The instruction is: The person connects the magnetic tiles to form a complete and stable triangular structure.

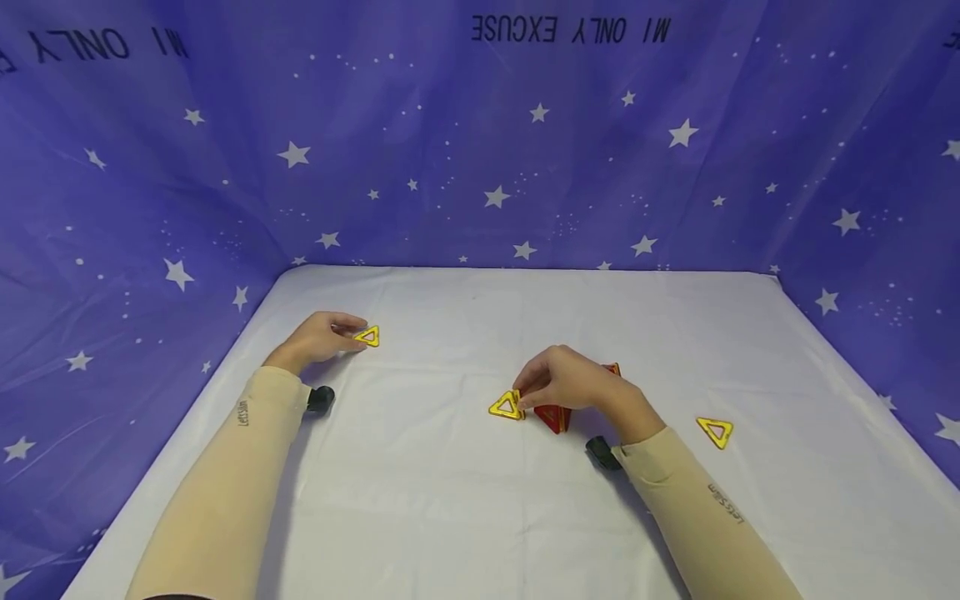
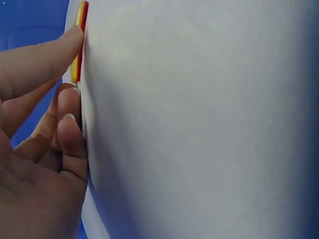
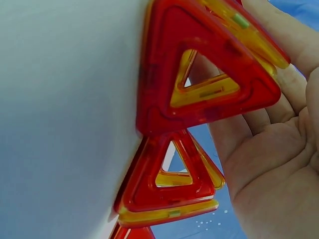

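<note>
Far left on the white table, my left hand (image 1: 317,340) pinches a yellow triangular magnetic tile (image 1: 375,336) by its edge. In the left wrist view the tile (image 2: 76,73) is seen edge-on, yellow with a red side, low at the table surface under the thumb. Right of centre, my right hand (image 1: 570,383) pinches a yellow triangular tile (image 1: 496,409) beside standing red triangular tiles (image 1: 552,417). In the right wrist view a large red triangle (image 3: 199,117) leans against yellow-edged ones, with a smaller group (image 3: 137,191) behind. The hand hides part of this cluster.
A loose yellow triangular tile (image 1: 705,424) lies to the right of the right forearm. The corner of another red tile (image 1: 615,368) shows behind the right hand. A purple curtain (image 1: 420,150) with white stars encloses the table's back and sides.
</note>
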### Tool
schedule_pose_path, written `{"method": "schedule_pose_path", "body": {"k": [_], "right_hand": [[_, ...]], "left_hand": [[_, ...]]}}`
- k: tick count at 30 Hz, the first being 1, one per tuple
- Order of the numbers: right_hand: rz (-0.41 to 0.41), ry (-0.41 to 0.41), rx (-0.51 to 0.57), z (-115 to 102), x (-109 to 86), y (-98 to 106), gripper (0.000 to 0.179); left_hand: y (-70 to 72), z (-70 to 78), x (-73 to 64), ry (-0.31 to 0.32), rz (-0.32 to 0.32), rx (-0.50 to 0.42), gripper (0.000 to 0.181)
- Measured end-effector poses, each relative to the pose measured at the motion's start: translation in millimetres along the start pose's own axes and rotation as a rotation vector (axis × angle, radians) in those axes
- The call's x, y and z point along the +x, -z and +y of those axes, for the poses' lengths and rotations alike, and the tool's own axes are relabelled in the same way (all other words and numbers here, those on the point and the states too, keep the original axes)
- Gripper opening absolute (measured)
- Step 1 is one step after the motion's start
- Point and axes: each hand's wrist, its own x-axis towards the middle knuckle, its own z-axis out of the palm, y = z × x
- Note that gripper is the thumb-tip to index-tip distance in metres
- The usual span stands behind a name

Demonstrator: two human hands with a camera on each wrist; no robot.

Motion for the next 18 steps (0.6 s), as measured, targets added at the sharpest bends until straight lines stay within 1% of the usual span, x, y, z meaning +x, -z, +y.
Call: {"method": "schedule_pose_path", "body": {"k": [4,13,18], "right_hand": [[0.001,0.003,-0.002,0.0,0.2,-0.1,0.019],[0.001,0.009,-0.002,0.9,-0.1,0.5,0.02],[0.0,0.013,0.003,1.7,0.0,0.0,0.021]], "left_hand": [[0.7,0.0,-0.5,0.021,0.015,0.012,0.049],[1.0,1.8,0.5,0.014,0.023,0.029,0.042],[1.0,1.7,0.9,0.012,0.027,0.045,0.042]]}}
